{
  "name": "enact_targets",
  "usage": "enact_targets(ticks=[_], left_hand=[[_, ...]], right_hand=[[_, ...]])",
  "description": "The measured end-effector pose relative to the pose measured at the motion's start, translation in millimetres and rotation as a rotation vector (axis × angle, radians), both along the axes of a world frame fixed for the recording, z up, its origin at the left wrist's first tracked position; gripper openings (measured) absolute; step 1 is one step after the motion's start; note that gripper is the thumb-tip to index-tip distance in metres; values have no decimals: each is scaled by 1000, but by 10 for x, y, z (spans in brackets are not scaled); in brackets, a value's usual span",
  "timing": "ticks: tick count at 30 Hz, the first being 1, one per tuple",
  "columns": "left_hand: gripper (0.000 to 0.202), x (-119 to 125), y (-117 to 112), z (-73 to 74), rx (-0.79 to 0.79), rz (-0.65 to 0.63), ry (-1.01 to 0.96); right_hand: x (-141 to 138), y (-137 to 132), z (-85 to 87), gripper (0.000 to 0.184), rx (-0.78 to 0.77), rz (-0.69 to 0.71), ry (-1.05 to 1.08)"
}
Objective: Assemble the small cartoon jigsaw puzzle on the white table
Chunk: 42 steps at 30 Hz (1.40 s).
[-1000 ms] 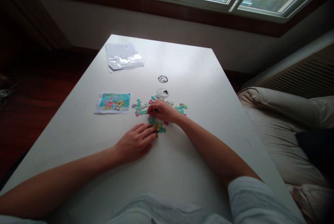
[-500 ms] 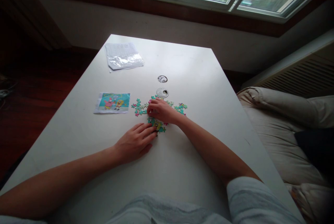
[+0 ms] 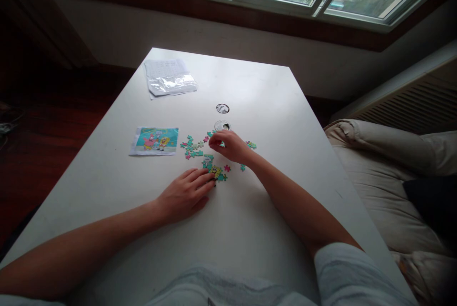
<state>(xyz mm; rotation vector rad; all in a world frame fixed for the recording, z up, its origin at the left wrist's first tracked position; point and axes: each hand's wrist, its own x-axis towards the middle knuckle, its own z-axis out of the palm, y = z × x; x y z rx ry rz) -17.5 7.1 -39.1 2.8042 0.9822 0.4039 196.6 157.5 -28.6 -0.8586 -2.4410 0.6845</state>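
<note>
A small joined section of jigsaw puzzle (image 3: 207, 161), teal with a yellow figure, lies on the white table. My left hand (image 3: 186, 191) rests flat with its fingers stretched out, the fingertips on the lower left edge of that section. Just beyond, my right hand (image 3: 230, 146) hovers over loose pieces with thumb and fingers curled together. Whatever is in that pinch, if anything, is too small to make out. Loose teal, pale green and pink puzzle pieces (image 3: 193, 153) lie to the left of my right hand. A pink puzzle piece (image 3: 227, 168) sits right of the joined section.
A picture sheet (image 3: 154, 141) with cartoon figures lies at the left. Papers in a clear plastic sleeve (image 3: 171, 77) are at the far left of the table (image 3: 271, 106). Two round holes, one a cable grommet (image 3: 220, 126), sit beyond the pieces. A beige sofa (image 3: 374, 172) stands at the right.
My right hand has moved a little to the right and away from the joined section, uncovering its upper part and the pink piece. My left hand has stayed in place.
</note>
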Motion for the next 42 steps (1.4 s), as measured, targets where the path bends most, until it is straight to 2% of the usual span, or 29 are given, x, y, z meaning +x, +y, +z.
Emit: enact_targets(ticks=[3, 6, 13, 17, 22, 26, 31, 34, 38, 42], left_hand=[[40, -5, 2, -1, -15, 5, -9], [43, -9, 12, -6, -16, 22, -16], [43, -61, 112, 35, 28, 141, -4], [52, -92, 168, 24, 4, 174, 53], [67, -91, 189, -67, -19, 164, 118], [72, -78, 169, -97, -9, 167, 158], [73, -27, 164, -8, -1, 180, 170], [68, 52, 179, 17, -12, 199, 148], [51, 187, 171, -51, 16, 314, 29], [47, 239, 142, -104, 9, 273, -17]], right_hand=[[133, 42, 123, 10, -25, -36, 29], [254, -29, 161, 10, 7, -34, -56], [522, -494, -32, 21, 228, -119, -221], [617, -686, -108, 21, 268, -115, -260], [623, -789, -187, 19, 287, -169, -300], [633, -758, -259, 16, 278, -239, -252], [770, -566, -285, 15, 253, -319, -103], [935, -379, -288, 15, 204, -455, 43], [1155, -162, -360, 15, 153, -598, 131], [1240, -83, -460, 17, 91, -682, 168]])
